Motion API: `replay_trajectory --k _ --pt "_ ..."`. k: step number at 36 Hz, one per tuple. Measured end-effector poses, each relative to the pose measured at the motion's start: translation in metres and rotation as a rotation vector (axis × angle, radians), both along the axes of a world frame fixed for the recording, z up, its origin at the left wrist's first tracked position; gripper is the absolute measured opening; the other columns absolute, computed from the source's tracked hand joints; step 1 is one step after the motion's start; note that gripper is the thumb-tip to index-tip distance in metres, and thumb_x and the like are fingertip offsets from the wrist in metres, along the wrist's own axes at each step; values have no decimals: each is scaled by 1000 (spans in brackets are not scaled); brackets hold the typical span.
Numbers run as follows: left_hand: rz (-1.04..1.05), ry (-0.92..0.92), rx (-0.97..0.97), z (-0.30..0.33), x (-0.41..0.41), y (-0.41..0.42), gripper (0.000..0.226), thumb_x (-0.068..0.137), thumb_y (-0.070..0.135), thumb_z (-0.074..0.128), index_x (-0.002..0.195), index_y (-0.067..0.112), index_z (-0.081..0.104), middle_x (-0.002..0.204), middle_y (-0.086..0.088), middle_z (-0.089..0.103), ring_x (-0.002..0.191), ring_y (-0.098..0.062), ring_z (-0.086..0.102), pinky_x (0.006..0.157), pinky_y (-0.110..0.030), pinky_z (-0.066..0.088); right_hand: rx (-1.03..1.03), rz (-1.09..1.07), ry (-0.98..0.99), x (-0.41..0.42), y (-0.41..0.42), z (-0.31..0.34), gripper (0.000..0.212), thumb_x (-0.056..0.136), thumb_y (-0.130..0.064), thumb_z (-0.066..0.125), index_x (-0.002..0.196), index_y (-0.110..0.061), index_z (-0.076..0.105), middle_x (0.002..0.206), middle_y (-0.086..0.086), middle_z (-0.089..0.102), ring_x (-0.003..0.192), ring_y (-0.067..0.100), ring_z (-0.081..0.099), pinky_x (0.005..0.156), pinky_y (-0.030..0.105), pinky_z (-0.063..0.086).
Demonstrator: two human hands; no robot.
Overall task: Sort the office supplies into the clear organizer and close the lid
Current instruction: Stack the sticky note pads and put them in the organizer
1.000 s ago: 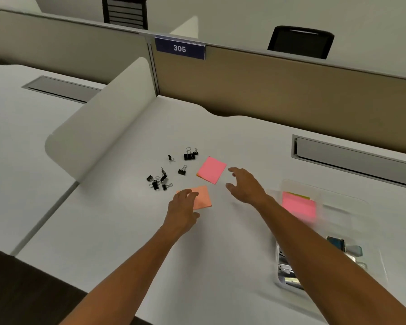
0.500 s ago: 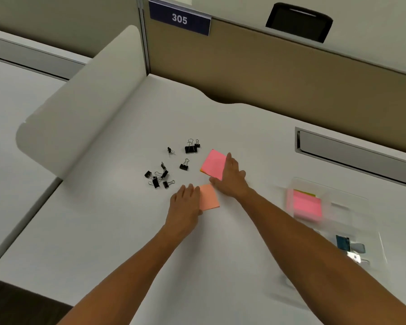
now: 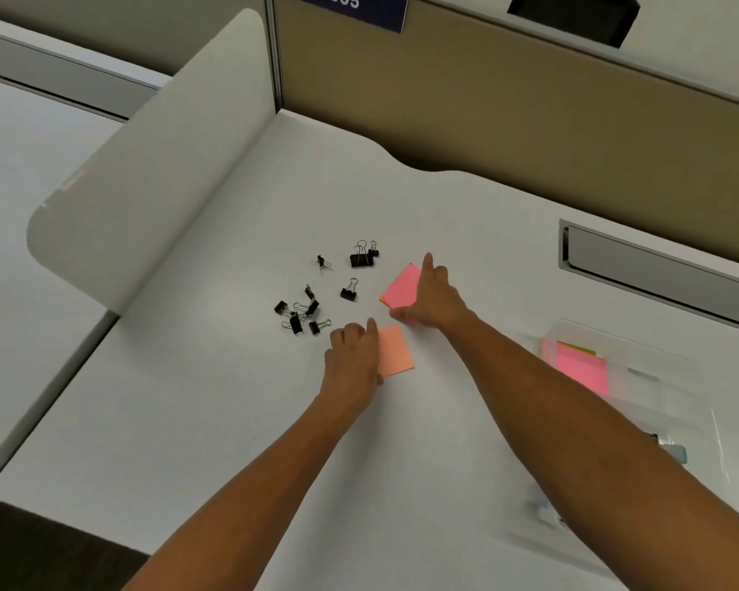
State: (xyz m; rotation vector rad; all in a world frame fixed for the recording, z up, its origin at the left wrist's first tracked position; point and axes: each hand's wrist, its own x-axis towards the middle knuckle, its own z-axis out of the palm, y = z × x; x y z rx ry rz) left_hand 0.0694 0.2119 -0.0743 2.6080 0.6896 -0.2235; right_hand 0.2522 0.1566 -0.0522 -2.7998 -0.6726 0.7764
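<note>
A pink sticky-note pad (image 3: pixel 399 287) lies on the white desk (image 3: pixel 231 420). My right hand (image 3: pixel 434 302) lies over its right side, with the index finger at its far corner and the thumb at its near corner, pinching it. My left hand (image 3: pixel 353 356) covers the left edge of an orange sticky-note pad (image 3: pixel 395 351), fingers curled on it and thumb beside it. Several black binder clips (image 3: pixel 304 311) are scattered to the left, with more binder clips (image 3: pixel 361 258) further back. The clear organizer (image 3: pixel 640 377) sits at the right with pink notes (image 3: pixel 581 366) inside; my right arm hides part of it.
A curved white divider (image 3: pixel 146 164) rises at the left of the desk. A tan partition (image 3: pixel 530 113) with a "305" sign (image 3: pixel 346 4) runs along the back. A grey cable tray (image 3: pixel 658 262) is set into the desk at the right.
My right hand reached forward and came down onto the pink pad. My left hand closed over the orange pad's left edge. The camera tilted down and moved closer.
</note>
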Motion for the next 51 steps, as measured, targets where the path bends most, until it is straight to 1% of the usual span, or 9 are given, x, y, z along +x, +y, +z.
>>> replay_trajectory --k 8,13,18,23,29,34,39,42,51 --pt "40 -7 1 0 -4 -3 91 84 27 72 151 4 14 134 -19 41 114 -33 43 90 -37 46 -34 -237 7 -19 -20 0 109 58 -63 83 134 -6 29 131 14 30 107 33 58 86 41 53" --pt "77 -46 35 -3 -12 -8 66 85 30 69 139 12 36 122 -9 52 108 -29 43 73 -32 40 35 -297 -32 -31 -30 -2 103 62 -56 85 133 -10 27 128 12 37 108 33 58 75 38 43" --pt "92 -171 36 -5 -28 -22 50 90 17 61 136 16 43 113 -4 49 98 -22 45 63 -31 40 108 -328 -93 -39 -41 1 57 85 -37 67 124 -12 34 118 9 57 105 35 62 82 41 46" --pt "189 -317 -161 -1 -38 -38 50 91 13 60 137 17 41 115 -4 47 94 -25 53 69 -38 48 264 -303 -111 -48 -68 12 31 92 -29 55 115 -17 39 101 4 61 90 31 62 75 40 48" --pt "372 -448 -372 14 -26 -53 49 88 23 64 133 17 45 114 -1 54 98 -20 53 77 -30 39 421 -296 -96 -63 -104 31 16 96 -30 47 108 -20 42 93 3 62 82 29 61 71 40 51" --pt "349 -420 -436 35 -2 -69 48 92 42 56 132 16 48 117 -1 58 103 -22 57 86 -41 50 592 -381 -100 -59 -143 50 17 101 -30 42 111 -21 52 97 -3 63 84 23 60 69 36 47" --pt "205 -458 -484 55 25 -93 34 103 26 29 129 15 49 115 -4 56 103 -20 53 81 -32 43 855 -574 61 -43 -183 67 17 98 -18 46 111 -18 56 100 4 67 72 20 64 58 34 50" --pt "111 -456 -448 64 44 -108 35 104 23 26 131 15 46 118 -2 55 105 -18 51 87 -34 44 937 -663 85 -32 -209 78 17 94 -14 44 103 -22 56 94 6 67 65 15 60 51 27 42" --pt "-113 -408 -362 76 106 -153 35 105 20 29 135 7 41 125 -10 52 108 -24 52 86 -35 44 981 -817 -41 -12 -278 87 17 88 -16 46 88 -31 54 87 2 67 68 19 64 53 32 49"
